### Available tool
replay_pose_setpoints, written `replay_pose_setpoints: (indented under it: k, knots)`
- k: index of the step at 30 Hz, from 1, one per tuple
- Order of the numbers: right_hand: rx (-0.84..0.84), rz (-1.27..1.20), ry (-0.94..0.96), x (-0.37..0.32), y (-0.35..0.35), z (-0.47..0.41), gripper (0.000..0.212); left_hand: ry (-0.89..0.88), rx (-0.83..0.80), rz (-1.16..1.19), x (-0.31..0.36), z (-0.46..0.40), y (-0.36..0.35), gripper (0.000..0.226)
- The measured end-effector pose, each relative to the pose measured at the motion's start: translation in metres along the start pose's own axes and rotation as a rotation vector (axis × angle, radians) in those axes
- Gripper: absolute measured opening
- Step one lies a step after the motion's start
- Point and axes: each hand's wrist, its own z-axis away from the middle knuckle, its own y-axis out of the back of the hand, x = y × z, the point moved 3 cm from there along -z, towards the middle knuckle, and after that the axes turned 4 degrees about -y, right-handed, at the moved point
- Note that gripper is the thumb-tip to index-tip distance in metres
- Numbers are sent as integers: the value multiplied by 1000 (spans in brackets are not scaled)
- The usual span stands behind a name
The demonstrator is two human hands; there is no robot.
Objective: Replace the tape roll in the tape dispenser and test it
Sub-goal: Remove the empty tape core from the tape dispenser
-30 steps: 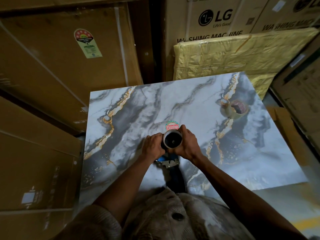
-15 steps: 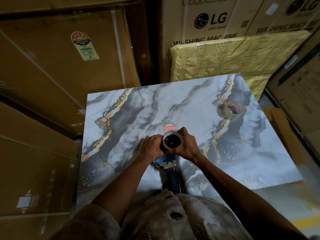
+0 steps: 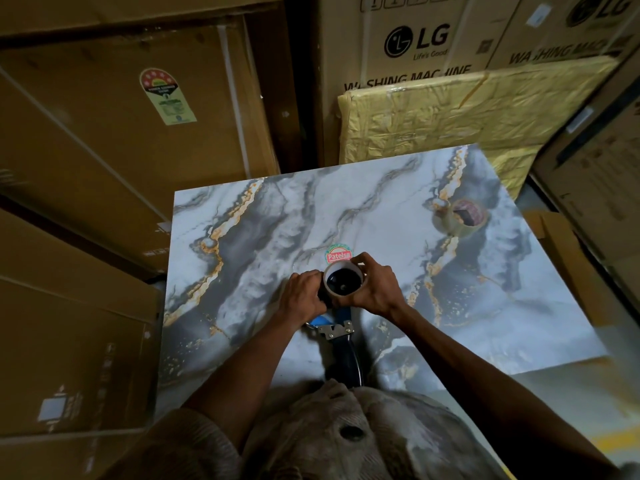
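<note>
Beige ribbed shirt (image 3: 311, 441), dark button, short sleeves; forearms bare.

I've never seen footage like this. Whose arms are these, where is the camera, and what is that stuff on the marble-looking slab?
No machine here: a person wears one wide-angle camera on the head, looking down at their own bare hands. The left hand and right hand together grip a tape dispenser, blue and black with a metal blade, with a pale tape roll at its top. It sits over a marble-patterned slab. A round Patels sticker lies beyond the hands, and another tape roll lies at the far right. Cardboard boxes, some printed LG, stand around.
</note>
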Motion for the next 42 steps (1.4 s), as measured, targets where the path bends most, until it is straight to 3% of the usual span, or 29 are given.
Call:
replay_pose_setpoints:
  k: [5,14,17,21,26,42]
  knots:
    - [-37,-74,-30,6,2,-2,92,15,-19,-2,-2,-3,-3,33]
    - [4,-79,135,4,-5,9,77,39,-14,32,-11,-5,-9,30]
    - [-18,-97,62,7,-2,6,82,40,-24,25,-11,-7,-10,30]
    - [51,-307,-125,21,36,-9,87,-6,-19,69,-12,-7,-12,41]
    - [89,-234,-1,-14,89,-18,81,4,-55,46,-12,-11,-14,52]
    - [91,-123,95,21,63,13,87,-60,-76,65,-10,-11,-20,70]
